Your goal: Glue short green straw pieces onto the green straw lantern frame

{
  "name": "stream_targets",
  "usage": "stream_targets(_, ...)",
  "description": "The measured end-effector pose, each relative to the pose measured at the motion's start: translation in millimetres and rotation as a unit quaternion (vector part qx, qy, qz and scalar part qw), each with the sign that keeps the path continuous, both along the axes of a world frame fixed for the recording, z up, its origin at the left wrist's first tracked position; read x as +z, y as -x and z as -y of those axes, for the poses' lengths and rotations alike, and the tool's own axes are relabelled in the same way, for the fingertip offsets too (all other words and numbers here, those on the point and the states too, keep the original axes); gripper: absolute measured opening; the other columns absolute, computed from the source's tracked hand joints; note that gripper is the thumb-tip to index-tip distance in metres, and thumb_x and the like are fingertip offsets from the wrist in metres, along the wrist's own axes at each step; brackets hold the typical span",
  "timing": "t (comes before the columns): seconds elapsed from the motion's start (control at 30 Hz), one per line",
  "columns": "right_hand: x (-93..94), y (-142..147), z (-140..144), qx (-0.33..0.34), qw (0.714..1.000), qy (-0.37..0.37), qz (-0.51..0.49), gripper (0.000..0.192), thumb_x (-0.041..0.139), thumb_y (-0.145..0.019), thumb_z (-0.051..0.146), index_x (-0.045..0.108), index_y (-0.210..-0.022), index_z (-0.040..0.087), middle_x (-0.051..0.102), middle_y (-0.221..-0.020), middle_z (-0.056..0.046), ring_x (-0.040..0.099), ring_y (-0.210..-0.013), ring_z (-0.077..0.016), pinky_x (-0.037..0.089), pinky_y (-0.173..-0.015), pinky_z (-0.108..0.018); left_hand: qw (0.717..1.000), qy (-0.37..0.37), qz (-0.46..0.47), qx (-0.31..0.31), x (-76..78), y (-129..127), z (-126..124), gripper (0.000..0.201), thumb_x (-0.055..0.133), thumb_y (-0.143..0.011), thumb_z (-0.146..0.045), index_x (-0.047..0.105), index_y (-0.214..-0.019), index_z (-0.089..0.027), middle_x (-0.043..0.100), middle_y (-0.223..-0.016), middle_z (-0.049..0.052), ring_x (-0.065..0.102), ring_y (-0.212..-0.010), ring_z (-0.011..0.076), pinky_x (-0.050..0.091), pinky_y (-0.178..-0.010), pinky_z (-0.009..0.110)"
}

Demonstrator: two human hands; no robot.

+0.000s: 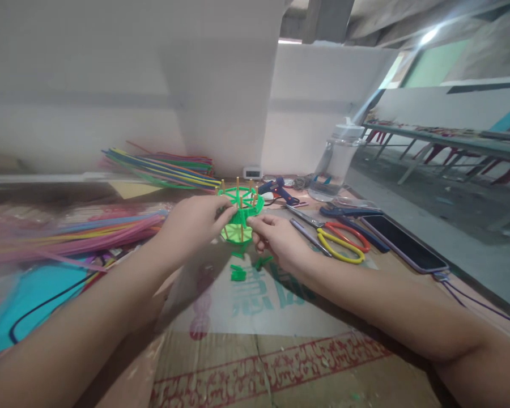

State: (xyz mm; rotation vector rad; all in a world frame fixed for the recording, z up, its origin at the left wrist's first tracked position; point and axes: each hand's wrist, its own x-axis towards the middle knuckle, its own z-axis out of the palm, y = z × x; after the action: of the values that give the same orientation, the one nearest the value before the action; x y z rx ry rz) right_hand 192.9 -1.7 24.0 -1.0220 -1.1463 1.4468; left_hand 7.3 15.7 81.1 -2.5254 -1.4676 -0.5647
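Green plastic makes up the little round frame (240, 217) that both hands hold, just above the middle of the view. It looks like two green rings, one over the other, with thin brown sticks standing up between them. The left hand (193, 222) comes in from 7 o'clock and pinches the frame's left side with its fingertips. The right hand (276, 239) comes in from 4 o'clock and pinches the frame's lower right side between thumb and finger.

Under the hands lies a flat sheet of cardboard (263, 362) with red and green print. Small green bits (238, 273) lie on it just below the frame, at 6 o'clock from it. At 3 o'clock from the frame lie scissors with yellow and red handles (342, 242). A dark phone (402, 243) lies further out the same way. A blue glue gun (279, 190) sits at 1 o'clock, near a clear jar (337, 164). Bundles of long coloured straws (165, 168) lie at 10 o'clock, and more pink ones (89, 233) lie at 9 o'clock, blurry.
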Motion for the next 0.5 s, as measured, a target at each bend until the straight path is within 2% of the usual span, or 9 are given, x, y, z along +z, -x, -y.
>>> stream_targets(0.1,-4.2,-8,-2,0.009,0.999,-0.021,0.034,0.041,0.07,-0.08,0.057,0.053,-0.073,0.021,0.055,-0.052,0.006,0.044,-0.04,-0.0078,0.039,-0.039,-0.021,1.0,0.002,-0.002,0.002,1.7,0,1,0.038,0.044,-0.099,-0.044,0.075,-0.1,-0.021,0.078,-0.09,0.007,0.069,-0.08,0.0268,0.038,-0.064,0.032)
stream_targets(0.17,-4.6,-16,-5,-0.03,0.99,-0.113,0.084,0.041,0.065,-0.085,0.059,0.053,-0.073,0.021,0.051,-0.051,0.007,0.043,-0.041,-0.0083,0.035,-0.041,-0.022,1.0,0.007,-0.002,0.005,2.9,0,1,0.038,0.044,-0.099,-0.044,0.075,-0.102,-0.021,0.078,-0.092,0.007,0.07,-0.081,0.027,0.039,-0.064,0.032)
stream_targets(0.2,-3.5,-20,-6,-0.059,0.974,-0.182,0.118,0.038,0.064,-0.086,0.056,0.055,-0.075,0.021,0.049,-0.051,0.007,0.043,-0.043,-0.0085,0.034,-0.044,-0.022,1.0,0.01,-0.002,0.006,3.2,0,2,0.038,0.044,-0.099,-0.044,0.075,-0.102,-0.021,0.078,-0.092,0.007,0.07,-0.081,0.0269,0.039,-0.064,0.032)
stream_targets(0.27,1.2,-29,-9,-0.099,0.922,-0.316,0.199,0.025,0.066,-0.089,0.045,0.064,-0.088,0.02,0.049,-0.055,0.007,0.044,-0.05,-0.0092,0.035,-0.051,-0.024,1.0,0.014,-0.004,0.008,3.4,0,2,0.038,0.044,-0.099,-0.044,0.075,-0.102,-0.022,0.078,-0.091,0.007,0.07,-0.08,0.0267,0.04,-0.064,0.032)
stream_targets(0.33,7.6,-35,-12,-0.092,0.866,-0.4,0.286,0.023,0.066,-0.091,0.037,0.069,-0.107,0.02,0.053,-0.061,0.006,0.045,-0.054,-0.0102,0.037,-0.056,-0.025,1.0,0.012,-0.004,0.007,2.8,0,1,0.038,0.045,-0.099,-0.044,0.075,-0.104,-0.022,0.078,-0.092,0.007,0.07,-0.081,0.0266,0.04,-0.065,0.032)
stream_targets(0.4,12.8,-38,-14,-0.064,0.825,-0.429,0.362,0.03,0.064,-0.093,0.033,0.069,-0.12,0.021,0.058,-0.065,0.004,0.047,-0.055,-0.0109,0.037,-0.059,-0.026,1.0,0.005,-0.005,0.002,2.0,-1,1,0.038,0.044,-0.1,-0.044,0.075,-0.104,-0.022,0.078,-0.093,0.007,0.071,-0.082,0.0265,0.041,-0.066,0.032)
stream_targets(0.5,15.6,-37,-14,-0.043,0.786,-0.436,0.436,0.035,0.063,-0.094,0.033,0.067,-0.128,0.023,0.065,-0.07,0.001,0.052,-0.059,-0.0129,0.039,-0.062,-0.027,1.0,-0.002,-0.014,0.002,1.6,0,0,0.038,0.044,-0.1,-0.044,0.075,-0.103,-0.022,0.079,-0.093,0.007,0.071,-0.083,0.0268,0.041,-0.065,0.032)
